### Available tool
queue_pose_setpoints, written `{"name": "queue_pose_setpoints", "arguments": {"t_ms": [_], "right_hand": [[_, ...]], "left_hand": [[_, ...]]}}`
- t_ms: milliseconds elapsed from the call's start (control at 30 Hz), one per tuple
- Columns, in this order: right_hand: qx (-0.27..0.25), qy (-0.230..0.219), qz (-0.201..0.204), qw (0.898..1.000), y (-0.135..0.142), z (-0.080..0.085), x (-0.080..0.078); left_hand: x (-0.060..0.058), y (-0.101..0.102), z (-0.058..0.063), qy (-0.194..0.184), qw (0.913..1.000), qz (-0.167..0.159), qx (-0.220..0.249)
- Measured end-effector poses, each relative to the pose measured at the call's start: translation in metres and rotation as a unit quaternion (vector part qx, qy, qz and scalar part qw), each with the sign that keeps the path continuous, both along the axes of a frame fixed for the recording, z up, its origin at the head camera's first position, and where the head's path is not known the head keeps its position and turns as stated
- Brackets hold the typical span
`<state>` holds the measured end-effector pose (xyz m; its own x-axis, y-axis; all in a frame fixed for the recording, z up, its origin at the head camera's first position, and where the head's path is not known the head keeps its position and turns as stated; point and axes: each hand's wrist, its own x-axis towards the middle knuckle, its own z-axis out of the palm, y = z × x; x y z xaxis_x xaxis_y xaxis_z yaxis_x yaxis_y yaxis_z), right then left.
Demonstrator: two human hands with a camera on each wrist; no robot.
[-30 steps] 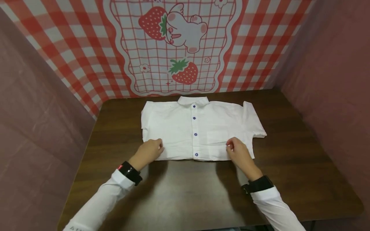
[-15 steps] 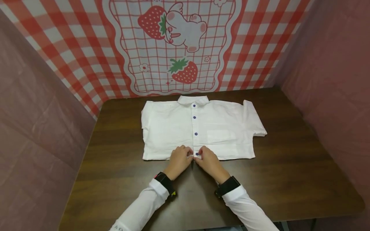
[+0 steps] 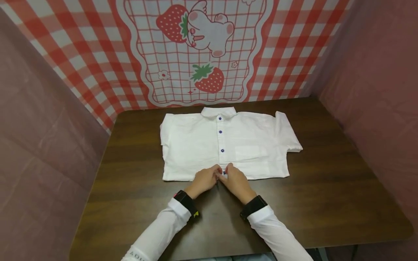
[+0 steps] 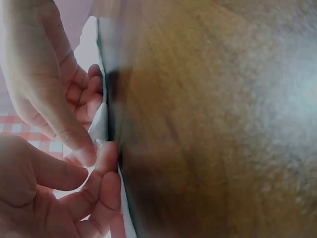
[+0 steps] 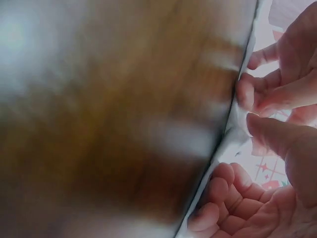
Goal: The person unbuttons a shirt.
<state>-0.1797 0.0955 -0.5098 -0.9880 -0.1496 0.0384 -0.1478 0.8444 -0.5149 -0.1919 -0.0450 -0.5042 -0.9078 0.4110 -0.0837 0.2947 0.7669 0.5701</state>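
A white short-sleeved shirt [image 3: 192,141] lies front up, its collar away from me and its lower edge straight across. Dark blue buttons run down its middle. At the centre of the near edge, my left hand [image 3: 203,181] and right hand [image 3: 237,183] meet, fingertips almost touching around the lowest button. In the left wrist view, the left hand [image 4: 64,186] pinches a bit of raised fabric [image 4: 100,124] at the edge. The right hand's thumb and curled fingers [image 5: 225,191] pinch the edge from the other side. Fingers partly hide the cloth there.
The shirt lies on a dark brown wooden table [image 3: 130,206]. A red-and-white checked cloth [image 3: 281,54] with strawberry prints hangs along the back. Pinkish curtains [image 3: 372,90] stand at both sides. Each wrist wears a black band [image 3: 254,206].
Both hands have moved inward from the left and right parts of the shirt to its lower middle, where they take hold of the edge. The shirt has stayed nearly in place.
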Motion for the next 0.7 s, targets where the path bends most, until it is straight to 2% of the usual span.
{"name": "queue_pose_setpoints", "arguments": {"t_ms": [133,300,500,700], "right_hand": [[0.033,-0.001,0.000,0.999,-0.001,0.004,-0.003],[0.046,-0.027,0.011,0.999,0.001,0.011,-0.005],[0.047,-0.024,0.022,0.998,0.006,0.018,-0.003],[-0.021,0.002,0.022,1.000,0.009,0.027,0.003]], "left_hand": [[0.001,-0.001,0.003,-0.031,0.9993,-0.004,0.019],[0.009,0.003,0.004,-0.039,0.9989,0.006,0.026],[0.019,0.009,0.005,-0.009,0.9997,0.017,0.012],[0.023,0.007,0.009,0.043,0.9984,0.015,0.034]]}}
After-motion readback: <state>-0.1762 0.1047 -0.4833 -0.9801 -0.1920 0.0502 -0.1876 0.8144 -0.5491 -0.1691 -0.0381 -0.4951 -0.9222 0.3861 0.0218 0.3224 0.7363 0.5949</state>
